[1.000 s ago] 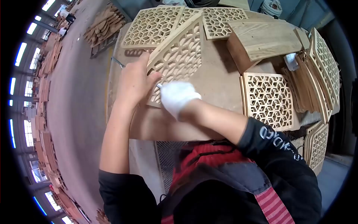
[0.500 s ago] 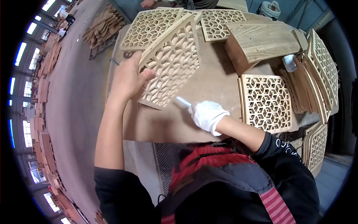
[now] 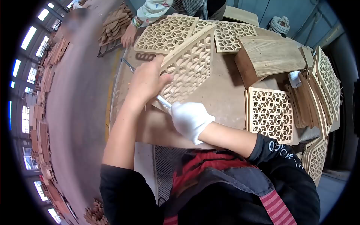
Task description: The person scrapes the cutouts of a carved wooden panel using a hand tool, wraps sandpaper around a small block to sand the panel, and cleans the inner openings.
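Observation:
My bare left hand grips the upper left edge of a wooden lattice panel, holding it tilted up on the table. My right hand, in a white glove, is closed around a slim pale stick-like tool; its exact kind is unclear. The tool's tip is at the panel's lower left corner, just below my left hand; whether it touches the wood I cannot tell. Farther back on the table lie more lattice panels.
Lattice panels are stacked at right, below a wooden box. Curved boards and upright panels crowd the far right. A slender tool lies by the left table edge. Across the table, another person's hand hangs beside that edge.
My right hand has moved left with the tool, up to the panel's lower corner. My left hand keeps its hold on the panel. The other person's arm shows more at the top.

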Action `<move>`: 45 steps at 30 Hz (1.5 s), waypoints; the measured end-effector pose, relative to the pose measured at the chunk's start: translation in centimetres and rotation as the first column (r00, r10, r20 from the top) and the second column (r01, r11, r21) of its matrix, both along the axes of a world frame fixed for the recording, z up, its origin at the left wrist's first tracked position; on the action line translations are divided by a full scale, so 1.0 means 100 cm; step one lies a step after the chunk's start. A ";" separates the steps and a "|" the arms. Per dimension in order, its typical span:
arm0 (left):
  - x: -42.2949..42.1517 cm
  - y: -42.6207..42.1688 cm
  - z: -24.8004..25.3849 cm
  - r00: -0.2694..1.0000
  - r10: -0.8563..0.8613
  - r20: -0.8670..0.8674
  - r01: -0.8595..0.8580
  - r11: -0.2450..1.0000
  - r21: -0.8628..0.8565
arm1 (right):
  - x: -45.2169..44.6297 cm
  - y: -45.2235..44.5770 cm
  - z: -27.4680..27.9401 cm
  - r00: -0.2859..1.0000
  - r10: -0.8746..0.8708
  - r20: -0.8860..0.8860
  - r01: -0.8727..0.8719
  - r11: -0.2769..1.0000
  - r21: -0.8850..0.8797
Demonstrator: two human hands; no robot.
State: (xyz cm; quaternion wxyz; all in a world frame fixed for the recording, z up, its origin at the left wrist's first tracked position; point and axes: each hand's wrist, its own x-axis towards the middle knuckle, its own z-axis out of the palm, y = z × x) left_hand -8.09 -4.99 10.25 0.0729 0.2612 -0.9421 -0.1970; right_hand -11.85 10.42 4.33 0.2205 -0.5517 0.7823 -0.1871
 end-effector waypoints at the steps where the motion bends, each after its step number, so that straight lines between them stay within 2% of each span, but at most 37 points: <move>1: 0.000 0.001 0.001 1.000 0.001 0.008 -0.001 1.000 0.010 | 0.002 -0.004 0.003 1.000 0.004 -0.024 -0.003 1.000 0.027; 4: 0.002 -0.001 -0.004 0.998 -0.033 -0.045 0.031 0.998 -0.048 | 0.006 -0.014 0.001 0.995 0.049 -0.086 -0.047 0.999 0.028; 7: 0.001 -0.005 -0.004 0.999 -0.030 -0.033 0.028 0.997 -0.065 | 0.007 -0.022 -0.001 0.959 0.103 -0.264 -0.115 0.993 -0.030; 8: 0.000 -0.005 -0.003 1.000 -0.024 -0.010 0.023 0.998 -0.055 | 0.011 -0.030 -0.006 0.966 0.058 -0.251 -0.075 0.996 -0.055; 9: 0.000 -0.003 -0.003 1.000 -0.027 -0.008 0.026 0.999 -0.047 | 0.008 -0.030 -0.002 0.960 0.088 -0.264 -0.135 0.977 -0.166; 11: -0.001 -0.002 -0.001 0.999 -0.032 -0.007 0.032 0.999 -0.037 | 0.004 -0.031 0.012 0.942 0.183 -0.280 -0.213 0.974 -0.081; 12: 0.000 -0.004 -0.005 0.997 -0.052 -0.051 0.051 0.998 -0.028 | 0.006 -0.029 0.006 0.946 0.146 -0.288 -0.174 0.982 -0.073; 16: 0.002 -0.004 -0.006 0.999 -0.037 -0.027 0.036 0.997 -0.065 | 0.018 -0.030 -0.008 0.949 0.032 -0.312 -0.037 0.999 -0.009; 17: 0.000 -0.004 -0.005 0.999 -0.031 -0.021 0.029 0.997 -0.068 | 0.020 -0.029 -0.008 0.951 0.005 -0.309 0.002 1.000 0.020; 18: -0.001 -0.003 -0.005 0.999 -0.028 -0.015 0.027 0.997 -0.072 | 0.017 -0.028 -0.008 0.957 0.006 -0.291 -0.058 0.984 -0.169; 20: -0.001 -0.001 -0.004 0.999 -0.038 -0.033 0.036 0.997 -0.063 | 0.009 -0.034 -0.001 0.951 0.115 -0.287 -0.169 0.970 -0.173; 22: 0.001 0.003 -0.005 0.998 -0.040 -0.049 0.037 0.997 -0.064 | 0.005 -0.042 0.008 0.934 0.227 -0.276 -0.235 0.972 0.003; 25: -0.001 0.003 -0.007 0.997 -0.051 -0.059 0.045 0.994 -0.098 | 0.015 -0.027 0.003 0.974 0.015 -0.227 -0.007 0.999 0.034; 26: 0.000 0.003 -0.007 0.998 -0.046 -0.052 0.040 0.993 -0.114 | 0.014 -0.023 0.004 0.989 -0.021 -0.149 0.034 0.996 0.088; 27: -0.001 0.004 -0.007 0.998 -0.047 -0.044 0.041 0.991 -0.129 | 0.015 -0.025 0.006 0.982 0.037 -0.187 -0.022 0.996 0.086; 28: -0.002 0.006 -0.004 1.000 0.019 -0.014 -0.019 1.000 0.021 | 0.014 -0.027 0.007 0.971 0.093 -0.222 -0.075 0.993 0.086; 29: -0.001 0.008 -0.005 0.999 0.004 -0.034 -0.005 1.000 -0.018 | 0.011 -0.029 0.010 0.955 0.144 -0.260 -0.126 0.988 0.083; 30: -0.001 0.009 -0.005 0.998 -0.023 -0.053 0.020 0.998 -0.061 | 0.002 -0.029 0.026 0.942 0.242 -0.232 -0.248 0.969 0.004; 31: -0.001 0.009 -0.006 0.996 -0.048 -0.076 0.040 0.993 -0.107 | 0.000 -0.031 0.026 0.947 0.227 -0.229 -0.234 0.972 -0.002; 32: -0.002 0.007 -0.008 0.997 -0.016 -0.081 0.013 0.999 -0.040 | 0.001 -0.035 0.019 0.949 0.222 -0.223 -0.229 0.973 -0.006; 33: -0.001 0.010 -0.008 0.999 -0.007 -0.046 0.004 0.998 -0.057 | 0.003 -0.036 0.013 0.952 0.219 -0.214 -0.225 0.974 -0.006; 34: -0.002 0.011 -0.005 1.000 0.001 -0.012 -0.002 0.997 -0.076 | 0.007 -0.031 0.010 0.962 0.139 -0.235 -0.151 0.988 -0.034; 35: -0.003 0.010 -0.002 1.000 0.010 0.020 -0.008 0.995 -0.098 | 0.006 -0.018 0.008 0.979 0.104 -0.173 -0.099 0.994 0.038; 36: -0.001 0.009 -0.007 0.998 -0.020 -0.064 0.012 0.991 -0.131 | 0.008 -0.008 0.004 0.991 0.031 -0.132 -0.021 0.997 0.078; 37: -0.001 0.009 -0.007 0.999 -0.009 -0.050 0.004 0.995 -0.102 | 0.008 0.002 -0.003 0.994 -0.043 -0.097 0.055 0.991 0.124; 39: -0.003 0.006 -0.005 1.000 0.011 -0.026 -0.012 0.999 -0.043 | -0.002 0.028 -0.044 0.996 -0.029 -0.079 0.037 0.995 0.097; 41: -0.004 0.001 -0.010 0.997 -0.022 -0.072 0.015 0.996 -0.085 | -0.018 0.045 -0.048 0.995 0.041 -0.090 -0.013 0.955 0.295; 43: -0.002 0.000 -0.017 0.989 -0.067 -0.133 0.041 0.982 -0.185 | -0.020 0.051 -0.045 1.000 0.012 0.011 -0.014 0.968 0.252; 45: -0.003 0.001 -0.010 0.998 0.000 -0.070 -0.004 0.999 -0.049 | -0.023 0.054 -0.035 0.995 -0.029 0.100 0.011 0.984 0.179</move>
